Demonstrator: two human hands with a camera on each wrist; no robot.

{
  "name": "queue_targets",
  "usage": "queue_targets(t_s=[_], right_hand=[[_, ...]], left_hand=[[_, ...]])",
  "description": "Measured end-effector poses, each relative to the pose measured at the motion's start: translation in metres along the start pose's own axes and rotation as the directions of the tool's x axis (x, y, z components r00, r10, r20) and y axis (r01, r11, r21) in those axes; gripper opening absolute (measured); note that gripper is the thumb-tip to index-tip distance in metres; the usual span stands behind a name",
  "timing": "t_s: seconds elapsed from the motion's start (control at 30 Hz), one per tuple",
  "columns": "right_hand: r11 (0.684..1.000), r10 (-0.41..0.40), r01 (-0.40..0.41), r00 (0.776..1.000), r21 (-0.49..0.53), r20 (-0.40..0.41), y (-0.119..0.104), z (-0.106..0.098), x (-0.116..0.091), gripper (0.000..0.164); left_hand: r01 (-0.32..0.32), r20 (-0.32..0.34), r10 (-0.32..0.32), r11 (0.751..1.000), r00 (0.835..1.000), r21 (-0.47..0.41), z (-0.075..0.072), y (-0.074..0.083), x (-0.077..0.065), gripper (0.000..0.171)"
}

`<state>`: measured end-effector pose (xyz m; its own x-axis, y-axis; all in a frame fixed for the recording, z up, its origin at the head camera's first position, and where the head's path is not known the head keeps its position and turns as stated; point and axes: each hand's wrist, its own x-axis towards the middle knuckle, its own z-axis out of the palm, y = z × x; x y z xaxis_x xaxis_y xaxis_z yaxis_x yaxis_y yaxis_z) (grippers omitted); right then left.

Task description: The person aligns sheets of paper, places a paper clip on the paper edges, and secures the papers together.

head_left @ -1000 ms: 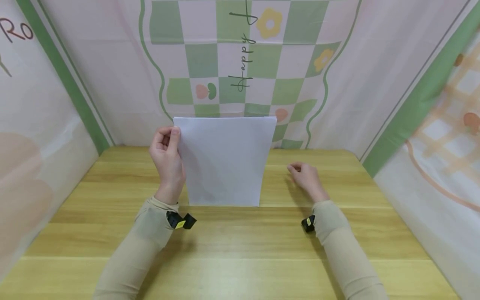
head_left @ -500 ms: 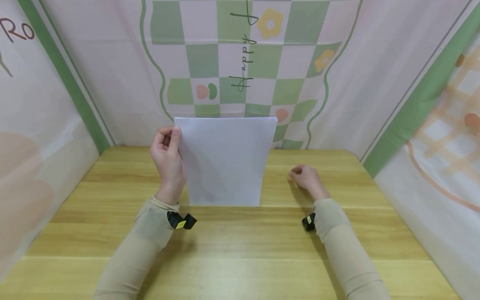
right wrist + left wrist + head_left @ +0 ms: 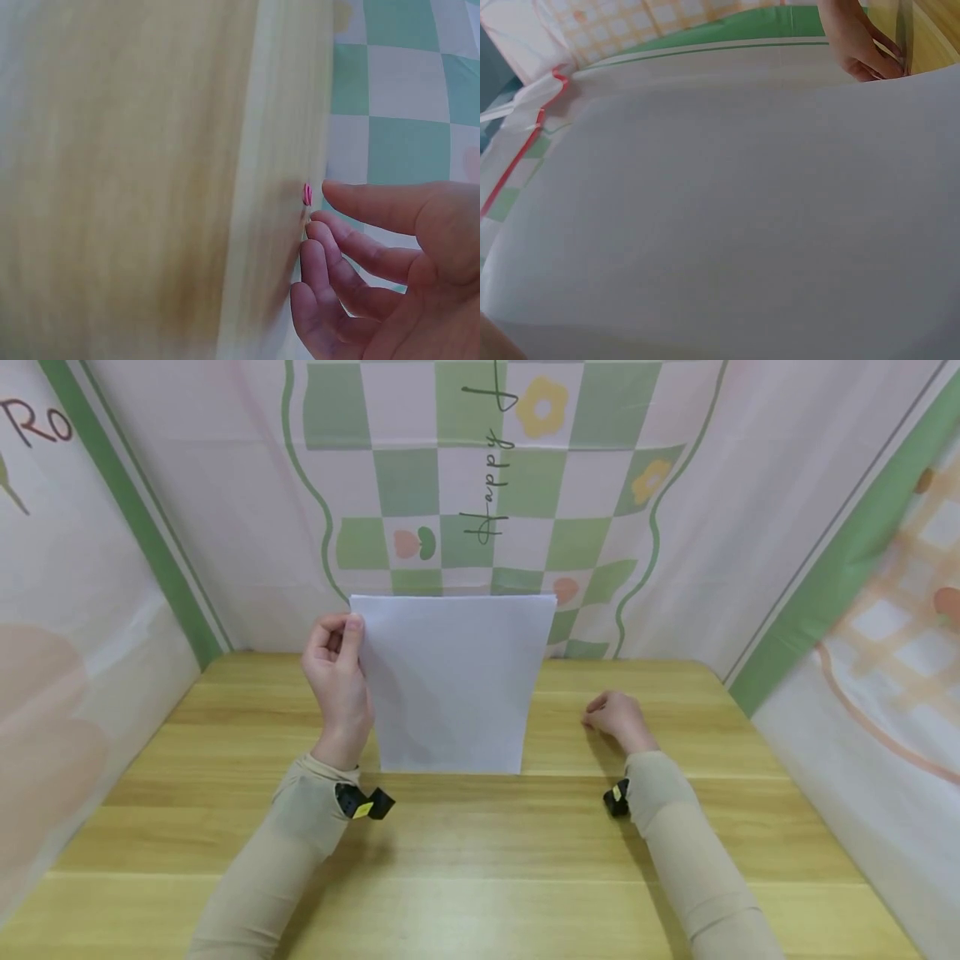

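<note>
Upright in the head view stand white paper sheets (image 3: 453, 685), their doubled edge showing at the top. My left hand (image 3: 337, 672) pinches them at the upper left edge, thumb in front. The paper's broad face (image 3: 727, 202) fills most of the left wrist view. To the right, my right hand (image 3: 618, 718) hovers low over the table with bent fingers. In the right wrist view a small pink paper clip (image 3: 307, 194) lies on the wood, right at the tips of the right thumb and index finger, which are apart.
The wooden table (image 3: 480, 860) reaches back to a hanging cloth (image 3: 405, 477) with green and white checks. More printed cloth (image 3: 847, 635) closes off the right side, and a similar one (image 3: 90, 610) the left. A small black camera is strapped to each wrist.
My right hand has come down and slightly toward me, its fingertips now lower at the tabletop. The left hand and the paper keep their place.
</note>
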<state>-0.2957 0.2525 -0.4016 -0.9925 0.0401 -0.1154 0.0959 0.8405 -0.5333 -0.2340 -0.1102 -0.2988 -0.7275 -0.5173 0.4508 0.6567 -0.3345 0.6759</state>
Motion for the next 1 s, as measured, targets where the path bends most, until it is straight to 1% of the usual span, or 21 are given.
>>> queue_targets(t_s=[0.3, 0.77, 1.0], right_hand=[[1.000, 0.029, -0.029, 1.000, 0.002, -0.003, 0.0003, 0.0015, 0.0022, 0.029], [0.993, 0.115, -0.116, 0.993, -0.022, -0.017, -0.0078, 0.0029, 0.0024, 0.029], [0.991, 0.132, -0.132, 0.991, -0.029, -0.031, -0.0057, 0.0043, 0.0050, 0.020]], left_hand=[[0.005, 0.004, -0.005, 1.000, 1.000, 0.011, -0.0010, -0.0003, 0.0001, 0.008], [-0.007, -0.001, 0.007, 1.000, 1.000, 0.010, -0.0013, -0.0004, 0.0004, 0.010], [-0.011, 0.003, 0.011, 1.000, 1.000, 0.003, -0.0012, -0.0006, 0.0005, 0.009]])
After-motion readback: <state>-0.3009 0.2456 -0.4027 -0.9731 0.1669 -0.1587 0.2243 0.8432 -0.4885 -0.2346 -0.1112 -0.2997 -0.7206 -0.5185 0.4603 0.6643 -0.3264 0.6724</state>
